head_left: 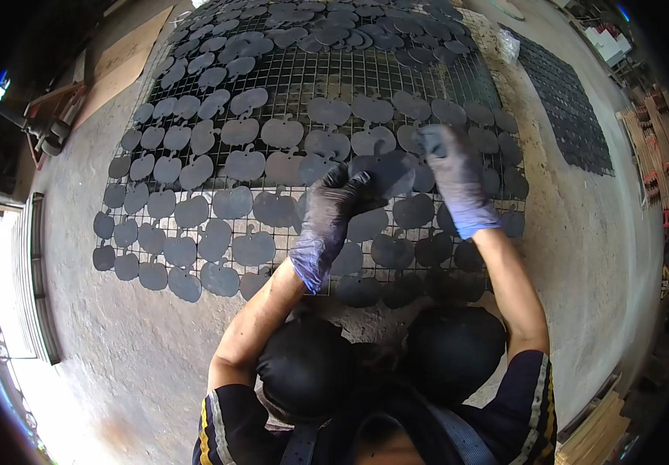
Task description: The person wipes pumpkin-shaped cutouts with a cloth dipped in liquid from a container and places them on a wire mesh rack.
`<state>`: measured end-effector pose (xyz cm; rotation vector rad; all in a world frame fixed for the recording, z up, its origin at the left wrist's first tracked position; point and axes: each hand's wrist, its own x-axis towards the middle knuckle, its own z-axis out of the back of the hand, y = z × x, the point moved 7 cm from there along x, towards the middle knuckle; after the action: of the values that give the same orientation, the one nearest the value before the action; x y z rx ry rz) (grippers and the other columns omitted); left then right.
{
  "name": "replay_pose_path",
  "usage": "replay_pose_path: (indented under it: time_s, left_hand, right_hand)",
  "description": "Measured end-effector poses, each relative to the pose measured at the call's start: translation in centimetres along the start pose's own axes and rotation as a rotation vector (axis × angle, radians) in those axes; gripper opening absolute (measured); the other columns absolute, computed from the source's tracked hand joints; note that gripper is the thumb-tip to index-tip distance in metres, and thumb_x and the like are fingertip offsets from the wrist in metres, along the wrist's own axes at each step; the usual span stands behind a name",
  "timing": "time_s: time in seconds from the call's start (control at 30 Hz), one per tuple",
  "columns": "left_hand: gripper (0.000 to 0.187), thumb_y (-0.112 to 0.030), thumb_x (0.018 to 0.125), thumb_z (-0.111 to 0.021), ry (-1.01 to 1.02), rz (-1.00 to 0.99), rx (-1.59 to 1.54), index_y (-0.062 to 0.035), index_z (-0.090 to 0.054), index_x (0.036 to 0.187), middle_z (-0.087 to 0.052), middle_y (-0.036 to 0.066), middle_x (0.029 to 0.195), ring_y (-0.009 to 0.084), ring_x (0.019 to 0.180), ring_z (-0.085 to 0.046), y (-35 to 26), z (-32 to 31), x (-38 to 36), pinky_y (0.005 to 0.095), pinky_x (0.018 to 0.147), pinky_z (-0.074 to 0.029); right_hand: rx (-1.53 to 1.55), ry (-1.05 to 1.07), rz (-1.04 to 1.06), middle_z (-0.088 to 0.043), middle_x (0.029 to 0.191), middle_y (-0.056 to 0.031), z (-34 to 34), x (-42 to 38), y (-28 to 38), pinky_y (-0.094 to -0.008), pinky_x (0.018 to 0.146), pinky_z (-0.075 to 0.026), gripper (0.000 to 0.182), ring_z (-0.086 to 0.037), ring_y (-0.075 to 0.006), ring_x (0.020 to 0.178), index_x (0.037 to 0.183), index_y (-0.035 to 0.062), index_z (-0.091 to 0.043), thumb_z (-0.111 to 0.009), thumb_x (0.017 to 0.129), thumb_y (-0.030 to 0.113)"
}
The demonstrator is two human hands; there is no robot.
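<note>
My left hand (333,208), in a stained purple glove, is closed on the edge of a dark pumpkin-shaped metal plate (390,173), lifted above the wire mesh rack. Up and to the right of that plate is my right hand (452,167), gloved the same way and slightly blurred. Its fingers are curled in, and a dark grey patch shows at their tips; what it is I cannot make out. Rows of similar dark pumpkin-shaped plates (243,166) lie flat on the wire mesh rack (303,76) all around both hands.
More plates (334,32) overlap in piles at the rack's far end. To the right, another dark mesh panel (563,101) lies on the concrete floor (110,333). Wooden pieces (660,147) are stacked along the right side. A wheeled metal item (51,136) stands at the left.
</note>
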<state>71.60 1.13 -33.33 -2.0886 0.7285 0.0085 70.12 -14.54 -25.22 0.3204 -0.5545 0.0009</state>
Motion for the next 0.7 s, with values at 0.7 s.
replay_pose_path:
  time_s: [0.7]
  left_hand:
    - [0.029,-0.011,0.084,-0.043,-0.047,0.08,0.178,-0.0012,-0.043,0.112,-0.056,0.011,0.095,0.0206,0.082,-0.057,1.6,0.7,2.3,0.0325,0.067,-0.05]
  right_hand:
    - [-0.011,0.167,-0.162,-0.053,0.074,-0.0114,-2.7,-3.3,-4.8,-0.0329,0.054,-0.045,0.022,-0.054,-0.0231,0.066,0.094,0.0085,-0.051,-0.052,0.074,0.004]
